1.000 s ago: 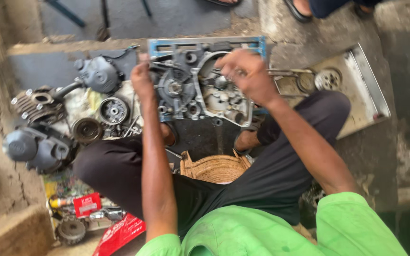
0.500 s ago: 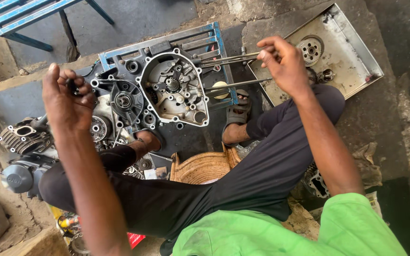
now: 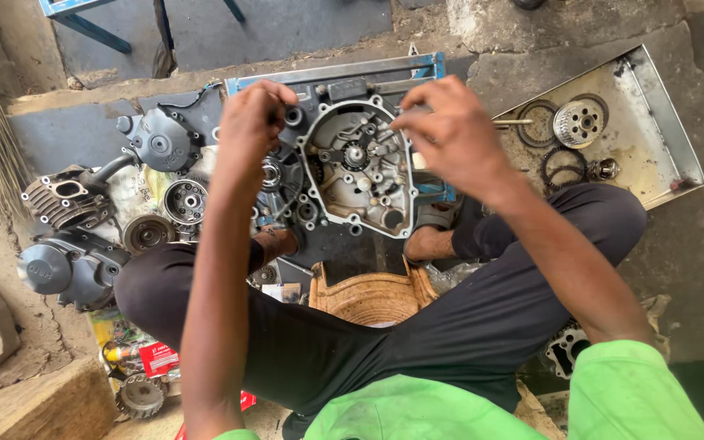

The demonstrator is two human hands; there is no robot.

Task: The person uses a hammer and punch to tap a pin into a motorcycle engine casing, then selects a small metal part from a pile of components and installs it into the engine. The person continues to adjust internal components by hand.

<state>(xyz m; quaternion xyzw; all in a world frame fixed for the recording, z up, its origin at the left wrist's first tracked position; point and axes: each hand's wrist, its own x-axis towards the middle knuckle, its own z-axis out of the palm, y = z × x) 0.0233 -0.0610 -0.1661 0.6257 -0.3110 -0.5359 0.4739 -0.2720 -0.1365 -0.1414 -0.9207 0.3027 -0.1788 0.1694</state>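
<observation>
Engine case (image 3: 360, 175) under both hands, left hand (image 3: 250, 122) grip unclear, right hand (image 3: 450, 138) grip pinched on small part, tray (image 3: 653, 175) beside.

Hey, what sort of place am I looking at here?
Most likely a small motorcycle or engine repair shop, working at floor level. An opened engine case lies under the left hand and right hand, a finned cylinder sits nearby, and a metal tray holds gears.

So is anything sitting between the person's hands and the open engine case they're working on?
Nothing visible does. The left hand is at the upper left edge of the engine case and the right hand hovers over its right side, fingers pinched near the gears. Whether either hand holds a small part cannot be told.
</observation>
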